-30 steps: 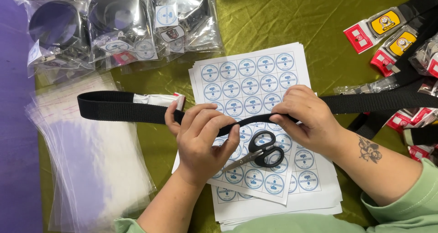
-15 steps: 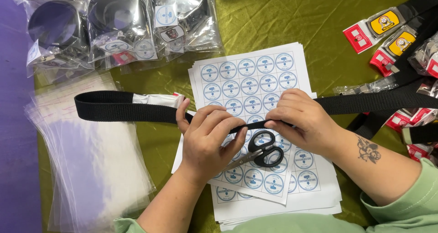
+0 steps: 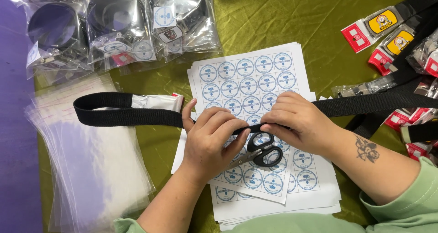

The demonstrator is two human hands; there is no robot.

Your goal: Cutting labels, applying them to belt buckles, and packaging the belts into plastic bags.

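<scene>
A long black woven webbing belt (image 3: 127,116) lies across the olive-green cloth (image 3: 273,18) and the stack of white sheets of round blue stickers (image 3: 248,85). Left hand (image 3: 210,139) and right hand (image 3: 299,121) both pinch it above black-handled scissors (image 3: 260,153); keeping it flat and taut looks wise. Clear plastic bags (image 3: 114,28) upper left hold coiled black belts; empty clear bags (image 3: 91,169) lie stacked left.
</scene>
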